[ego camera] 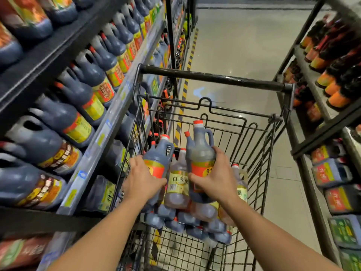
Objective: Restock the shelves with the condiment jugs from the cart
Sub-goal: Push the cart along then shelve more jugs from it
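Note:
A black wire cart (pixel 214 77) stands in the aisle in front of me. Inside it lie several dark condiment jugs with red caps, and a paler amber jug (pixel 178 180) stands between my hands. My left hand (pixel 143 180) is wrapped around the labelled body of a dark jug (pixel 159 157) at the cart's left side. My right hand (pixel 213 177) grips another dark jug (pixel 202 151) with an orange label, held upright above the pile. More jugs (pixel 187 222) lie on their sides on the cart floor below.
A shelf unit (pixel 109 122) on my left is packed with rows of dark handled jugs. Another rack (pixel 320 106) with bottles and boxed jugs lines the right. A pale tiled aisle floor (pixel 244 42) with a yellow-black striped strip runs ahead beyond the cart.

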Motion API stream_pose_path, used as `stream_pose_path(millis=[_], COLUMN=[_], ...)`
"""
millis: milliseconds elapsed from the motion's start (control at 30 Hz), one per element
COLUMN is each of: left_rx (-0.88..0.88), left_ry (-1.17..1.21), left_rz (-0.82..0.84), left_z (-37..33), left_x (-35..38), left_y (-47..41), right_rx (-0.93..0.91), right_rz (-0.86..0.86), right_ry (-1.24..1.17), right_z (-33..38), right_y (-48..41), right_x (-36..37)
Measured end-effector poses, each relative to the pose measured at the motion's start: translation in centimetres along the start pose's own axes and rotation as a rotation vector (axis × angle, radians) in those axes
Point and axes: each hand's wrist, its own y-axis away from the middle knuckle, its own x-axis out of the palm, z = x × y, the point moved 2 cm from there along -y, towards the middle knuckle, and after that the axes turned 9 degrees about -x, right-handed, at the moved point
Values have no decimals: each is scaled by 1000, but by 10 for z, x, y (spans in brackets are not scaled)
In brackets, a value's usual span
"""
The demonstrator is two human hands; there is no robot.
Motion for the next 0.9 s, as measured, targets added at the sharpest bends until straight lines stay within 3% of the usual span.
stream_pose_path(millis=[233, 433, 533, 733, 900], left_rx=[53, 135, 183, 111, 72], left_ry=[465, 748, 809, 833, 871], left_rz=[-61, -247, -347, -515, -641], left_z=[24, 75, 104, 185, 254], left_x=[-61, -124, -161, -212, -244], left_y=[87, 167, 220, 330, 410], right_rx=[-191, -324, -381, -572, -715], right_rz=[-100, -152, -120, 48, 212], right_ry=[-100, -199, -288, -544, -566], right_z=[49, 109, 145, 230, 277], right_y=[40, 106, 150, 262, 341], right_x=[-25, -44, -49, -53, -32])
